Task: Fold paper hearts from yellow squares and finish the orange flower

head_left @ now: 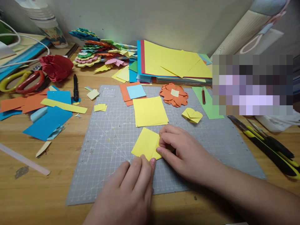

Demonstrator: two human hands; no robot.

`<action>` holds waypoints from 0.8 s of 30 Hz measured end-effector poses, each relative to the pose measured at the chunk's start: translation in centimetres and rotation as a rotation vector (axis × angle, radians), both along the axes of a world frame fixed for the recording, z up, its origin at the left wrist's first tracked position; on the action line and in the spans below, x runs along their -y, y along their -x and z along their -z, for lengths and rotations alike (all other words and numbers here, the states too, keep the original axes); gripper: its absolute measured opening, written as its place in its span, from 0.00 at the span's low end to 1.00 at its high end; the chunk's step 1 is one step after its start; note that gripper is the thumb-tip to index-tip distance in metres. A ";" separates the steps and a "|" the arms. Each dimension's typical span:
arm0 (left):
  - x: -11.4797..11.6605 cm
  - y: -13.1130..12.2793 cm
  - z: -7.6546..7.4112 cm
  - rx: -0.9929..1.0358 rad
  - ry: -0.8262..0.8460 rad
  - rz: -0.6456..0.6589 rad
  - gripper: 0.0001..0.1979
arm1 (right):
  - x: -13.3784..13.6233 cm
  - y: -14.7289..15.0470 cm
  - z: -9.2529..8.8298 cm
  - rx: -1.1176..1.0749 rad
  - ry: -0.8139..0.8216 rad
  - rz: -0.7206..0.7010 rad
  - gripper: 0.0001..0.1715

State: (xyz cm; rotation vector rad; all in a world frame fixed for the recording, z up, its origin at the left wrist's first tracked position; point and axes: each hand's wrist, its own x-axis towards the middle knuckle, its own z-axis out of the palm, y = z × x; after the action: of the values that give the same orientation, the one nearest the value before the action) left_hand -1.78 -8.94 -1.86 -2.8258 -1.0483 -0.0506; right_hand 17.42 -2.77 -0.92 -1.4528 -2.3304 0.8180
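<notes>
A small yellow sheet of origami paper (145,142) lies on the grey cutting mat (112,181), with a fold along its right side. My left hand (131,184) pinches its near edge between thumb and fingers. At the right corner my right hand (179,148) grips the paper, fingers curled and thumb pressed on the fold. Just beyond lies a stack of yellow paper squares (150,111). A folded yellow paper piece (192,115) and an orange paper flower (173,95) with a pale square at its centre sit to the right.
Scissors (23,82), a red crumpled paper ball (56,68) and blue paper scraps (48,122) lie left. Coloured sheets (173,59) and paper flowers (93,50) stand against the wall. A red pencil stub (203,96) rests on green paper (208,104); a black-and-yellow cutter (269,150) lies right.
</notes>
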 end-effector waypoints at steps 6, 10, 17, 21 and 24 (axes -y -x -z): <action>-0.1 -0.1 -0.3 -0.008 -0.022 -0.003 0.21 | 0.0 0.1 0.0 0.017 0.005 0.002 0.10; -0.2 0.1 -0.4 0.007 -0.065 0.019 0.21 | -0.1 0.1 -0.1 0.020 0.007 0.001 0.10; 0.0 0.1 -0.1 0.013 -0.050 0.011 0.19 | -0.2 0.1 0.0 0.011 0.034 -0.003 0.11; 0.1 0.0 -0.1 -0.002 -0.066 -0.002 0.20 | -0.2 0.1 0.0 0.004 0.050 -0.005 0.12; 0.1 0.0 0.0 0.003 -0.065 -0.015 0.20 | -0.2 0.1 -0.1 0.009 0.052 -0.006 0.11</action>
State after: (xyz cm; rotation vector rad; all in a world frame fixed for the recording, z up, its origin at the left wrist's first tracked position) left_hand -1.74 -9.07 -1.81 -2.7604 -1.0483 -0.0864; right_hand 17.31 -2.54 -0.84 -1.4741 -2.3376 0.8824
